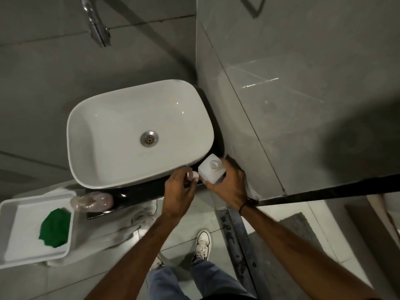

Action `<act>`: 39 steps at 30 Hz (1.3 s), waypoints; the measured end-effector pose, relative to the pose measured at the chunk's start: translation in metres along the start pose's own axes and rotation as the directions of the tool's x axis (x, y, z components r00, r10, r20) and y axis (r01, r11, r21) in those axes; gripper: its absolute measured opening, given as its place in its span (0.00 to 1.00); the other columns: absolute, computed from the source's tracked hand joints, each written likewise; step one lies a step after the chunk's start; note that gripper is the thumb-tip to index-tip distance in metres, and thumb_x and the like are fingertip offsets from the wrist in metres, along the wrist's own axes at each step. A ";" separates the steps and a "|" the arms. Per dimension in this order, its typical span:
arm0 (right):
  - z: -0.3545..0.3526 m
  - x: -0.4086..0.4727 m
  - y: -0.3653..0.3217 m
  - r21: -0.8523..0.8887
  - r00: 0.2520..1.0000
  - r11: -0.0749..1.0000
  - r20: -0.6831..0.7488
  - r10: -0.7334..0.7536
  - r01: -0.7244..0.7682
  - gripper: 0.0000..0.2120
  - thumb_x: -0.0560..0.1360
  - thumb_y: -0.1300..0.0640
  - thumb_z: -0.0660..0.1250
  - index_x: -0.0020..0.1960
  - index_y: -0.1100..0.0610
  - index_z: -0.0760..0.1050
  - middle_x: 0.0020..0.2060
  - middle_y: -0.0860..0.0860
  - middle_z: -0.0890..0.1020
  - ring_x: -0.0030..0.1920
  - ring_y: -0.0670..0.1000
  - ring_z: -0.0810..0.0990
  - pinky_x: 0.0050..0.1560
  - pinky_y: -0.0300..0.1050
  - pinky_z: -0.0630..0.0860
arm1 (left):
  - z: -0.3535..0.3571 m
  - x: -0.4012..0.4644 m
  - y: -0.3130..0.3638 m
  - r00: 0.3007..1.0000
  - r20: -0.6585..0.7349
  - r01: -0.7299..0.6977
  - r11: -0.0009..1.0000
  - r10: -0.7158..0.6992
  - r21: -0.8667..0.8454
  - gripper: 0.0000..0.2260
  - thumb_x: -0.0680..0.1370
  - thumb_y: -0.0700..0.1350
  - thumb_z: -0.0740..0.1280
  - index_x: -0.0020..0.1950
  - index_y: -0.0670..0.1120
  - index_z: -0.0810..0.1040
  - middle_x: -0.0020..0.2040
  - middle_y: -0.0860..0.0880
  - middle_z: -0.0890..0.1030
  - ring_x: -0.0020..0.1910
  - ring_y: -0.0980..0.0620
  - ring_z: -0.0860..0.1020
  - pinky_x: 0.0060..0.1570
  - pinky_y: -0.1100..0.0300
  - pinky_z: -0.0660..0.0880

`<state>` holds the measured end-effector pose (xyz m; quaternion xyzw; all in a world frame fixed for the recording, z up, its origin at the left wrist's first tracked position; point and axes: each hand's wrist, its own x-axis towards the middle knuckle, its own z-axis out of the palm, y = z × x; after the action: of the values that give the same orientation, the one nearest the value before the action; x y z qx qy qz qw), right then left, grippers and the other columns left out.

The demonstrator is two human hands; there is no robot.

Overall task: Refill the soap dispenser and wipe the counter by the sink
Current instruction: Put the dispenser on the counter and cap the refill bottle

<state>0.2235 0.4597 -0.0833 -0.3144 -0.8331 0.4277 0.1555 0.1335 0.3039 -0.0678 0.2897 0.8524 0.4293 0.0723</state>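
My right hand (229, 182) grips a white square soap dispenser bottle (208, 169) at the counter's right end, its round neck open at the top. My left hand (178, 192) holds the small white pump cap (192, 175) just left of the bottle, apart from the neck. A clear pinkish refill pouch (93, 201) lies on the black counter (134, 197) in front of the white basin (86, 169). A green cloth (55, 228) sits in a white tray (6, 213) at the left.
A chrome tap (97, 24) hangs from the wall above the basin. A white towel (129, 221) drapes below the counter edge. Grey tiled wall stands close on the right. My shoe (202, 243) is on the tiled floor beside a metal drain strip (236, 241).
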 end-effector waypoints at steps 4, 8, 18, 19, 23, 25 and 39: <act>-0.012 -0.007 -0.012 -0.018 0.972 0.998 0.229 -0.060 0.066 0.37 0.60 0.50 0.83 0.66 0.43 0.73 0.57 0.36 0.79 0.56 0.34 0.77 0.56 0.30 0.77 | -0.025 -0.010 0.019 0.989 -0.080 -0.134 0.988 0.128 -0.082 0.10 0.78 0.45 0.74 0.57 0.48 0.79 0.49 0.54 0.82 0.46 0.63 0.80 0.46 0.74 0.74; -0.011 -0.012 -0.023 -0.091 0.913 0.988 0.400 -0.079 0.126 0.40 0.59 0.45 0.81 0.69 0.44 0.72 0.57 0.47 0.84 0.55 0.50 0.83 0.54 0.54 0.82 | -0.038 -0.007 0.025 0.983 0.024 -0.184 0.983 0.183 0.010 0.11 0.74 0.42 0.77 0.55 0.44 0.82 0.50 0.48 0.84 0.45 0.53 0.82 0.45 0.60 0.81; 0.003 -0.023 -0.053 -0.337 0.851 0.891 0.517 -0.096 0.305 0.39 0.57 0.42 0.81 0.65 0.50 0.77 0.51 0.52 0.86 0.49 0.54 0.85 0.43 0.41 0.76 | -0.090 -0.006 0.028 0.882 0.452 -0.209 0.970 0.134 0.120 0.26 0.72 0.37 0.74 0.69 0.42 0.76 0.65 0.45 0.79 0.65 0.47 0.77 0.63 0.59 0.74; 0.004 -0.024 -0.055 -0.332 0.843 0.891 0.530 -0.095 0.310 0.39 0.56 0.43 0.81 0.65 0.51 0.77 0.51 0.52 0.86 0.49 0.54 0.85 0.43 0.41 0.76 | -0.096 -0.009 0.026 0.868 0.483 -0.182 0.980 0.119 0.085 0.32 0.72 0.37 0.75 0.75 0.43 0.71 0.69 0.45 0.77 0.67 0.49 0.75 0.66 0.58 0.73; 0.009 -0.030 -0.064 -0.349 0.816 0.874 0.571 -0.089 0.339 0.39 0.56 0.42 0.80 0.65 0.48 0.76 0.50 0.51 0.86 0.49 0.53 0.84 0.44 0.46 0.81 | -0.102 -0.019 0.021 0.919 0.392 -0.083 0.955 -0.038 0.286 0.25 0.74 0.51 0.74 0.70 0.49 0.73 0.62 0.49 0.79 0.58 0.47 0.80 0.54 0.53 0.79; 0.013 -0.034 -0.067 -0.381 0.813 0.855 0.576 -0.079 0.353 0.39 0.56 0.39 0.79 0.64 0.48 0.76 0.49 0.50 0.86 0.48 0.54 0.85 0.42 0.45 0.81 | -0.103 -0.023 0.021 0.907 0.421 -0.178 0.928 0.025 0.328 0.18 0.75 0.45 0.72 0.65 0.48 0.78 0.62 0.49 0.80 0.59 0.46 0.79 0.55 0.53 0.78; 0.028 -0.050 -0.077 -0.417 0.802 0.836 0.596 -0.046 0.358 0.36 0.56 0.39 0.78 0.62 0.46 0.77 0.49 0.49 0.86 0.49 0.53 0.85 0.43 0.40 0.75 | -0.108 -0.048 0.001 0.921 0.387 -0.081 0.942 -0.055 0.326 0.22 0.75 0.50 0.70 0.68 0.48 0.74 0.61 0.48 0.77 0.58 0.47 0.77 0.53 0.54 0.76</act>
<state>0.2164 0.3754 -0.0369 -0.1095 -0.9531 0.2451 -0.1396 0.1329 0.2035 -0.0060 0.3830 0.8794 0.2117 0.1873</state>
